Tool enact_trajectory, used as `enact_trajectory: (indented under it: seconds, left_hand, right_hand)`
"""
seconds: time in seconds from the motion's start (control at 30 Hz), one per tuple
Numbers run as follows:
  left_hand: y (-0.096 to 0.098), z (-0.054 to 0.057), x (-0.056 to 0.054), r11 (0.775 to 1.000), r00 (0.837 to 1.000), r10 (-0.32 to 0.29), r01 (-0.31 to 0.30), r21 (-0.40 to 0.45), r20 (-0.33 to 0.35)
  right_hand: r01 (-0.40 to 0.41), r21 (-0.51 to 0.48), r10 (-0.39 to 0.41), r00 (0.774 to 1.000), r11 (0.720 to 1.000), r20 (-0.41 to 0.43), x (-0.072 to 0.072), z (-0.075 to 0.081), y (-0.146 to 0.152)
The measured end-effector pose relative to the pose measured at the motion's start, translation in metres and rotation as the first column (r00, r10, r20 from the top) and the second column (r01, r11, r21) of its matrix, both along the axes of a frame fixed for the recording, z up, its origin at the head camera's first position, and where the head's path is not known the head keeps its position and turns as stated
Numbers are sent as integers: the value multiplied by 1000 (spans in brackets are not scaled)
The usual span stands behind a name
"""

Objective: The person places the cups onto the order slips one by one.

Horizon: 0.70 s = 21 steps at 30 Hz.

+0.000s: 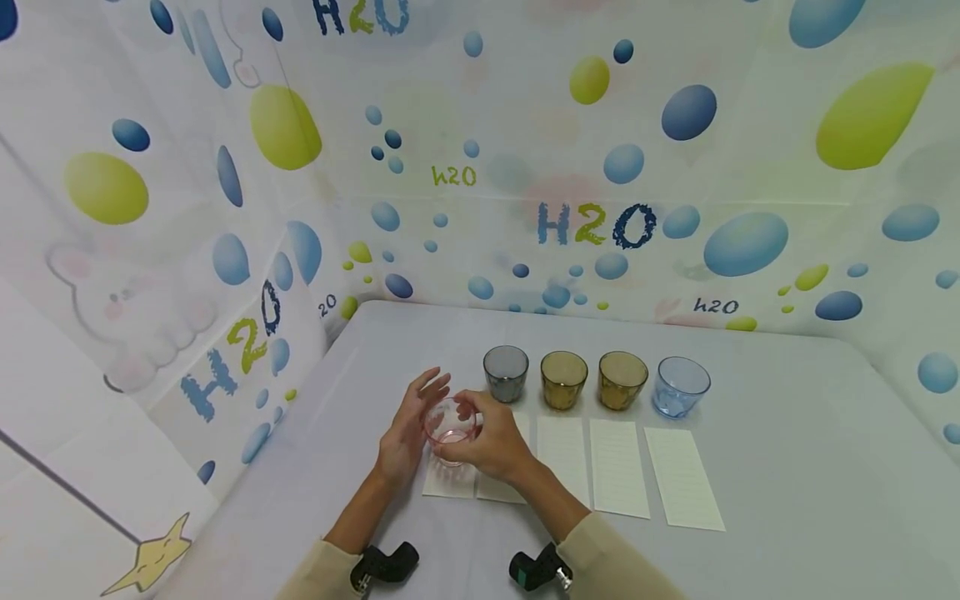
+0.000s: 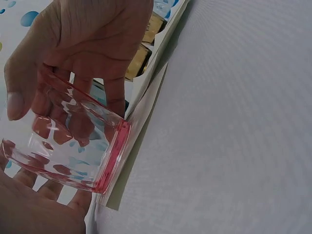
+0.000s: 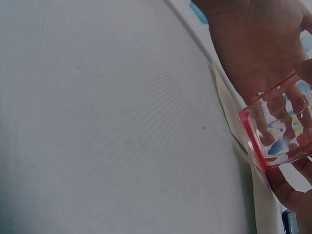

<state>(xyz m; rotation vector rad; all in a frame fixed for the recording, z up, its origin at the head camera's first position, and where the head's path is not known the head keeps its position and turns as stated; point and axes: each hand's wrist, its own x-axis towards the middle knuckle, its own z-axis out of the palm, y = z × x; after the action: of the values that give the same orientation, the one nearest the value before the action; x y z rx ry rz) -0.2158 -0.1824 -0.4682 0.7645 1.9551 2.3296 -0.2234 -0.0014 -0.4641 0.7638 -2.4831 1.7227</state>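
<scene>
A clear pink-tinted glass (image 1: 451, 427) stands upright at the leftmost white paper card (image 1: 448, 482), its base at or just above the paper. My right hand (image 1: 491, 437) holds the glass from the right, thumb on the near side and fingers round the far side. On the left, my left hand (image 1: 406, 433) lies alongside the glass with its fingers fairly straight. In the left wrist view, the pink glass (image 2: 73, 136) is between both hands. The right wrist view shows the pink glass (image 3: 280, 124) in front of the left palm (image 3: 258, 53).
Behind the cards stand a grey glass (image 1: 506, 375), two amber glasses, the left amber glass (image 1: 563, 381) and right amber glass (image 1: 622, 382), and a blue glass (image 1: 680, 387). More lined cards, including the rightmost card (image 1: 685, 479), lie in a row on the white table (image 1: 810, 467).
</scene>
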Motion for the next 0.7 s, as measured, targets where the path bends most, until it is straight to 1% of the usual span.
enact_trajectory:
  seconds: [0.1, 0.3, 0.43, 0.5, 0.6, 0.7]
  left_hand:
    - [0, 1, 0, 1000, 1000, 8, -8, -8, -10]
    - [-1, 1, 0, 998, 998, 49, -50, -42, -28]
    - [1, -1, -1, 996, 997, 71, -72, -60, -10]
    - [2, -2, 0, 994, 997, 79, -80, -70, -16]
    - [3, -4, 0, 991, 994, 87, -92, -99, -60]
    - [2, -6, -1, 989, 991, 78, -90, -113, -108]
  right_hand:
    - [-4, 6, 4, 1000, 1000, 6, 0, -1, -1]
    - [-9, 30, 8, 1000, 999, 24, 2, 1, -1]
    - [-13, 72, 12, 1000, 997, 20, 3, 2, 2]
    - [-8, 101, 6, 1000, 995, 27, 4, 2, 4]
    - [5, 124, -13, 998, 992, 63, 7, 2, 8]
    - [10, 97, -20, 994, 995, 106, 8, 2, 13]
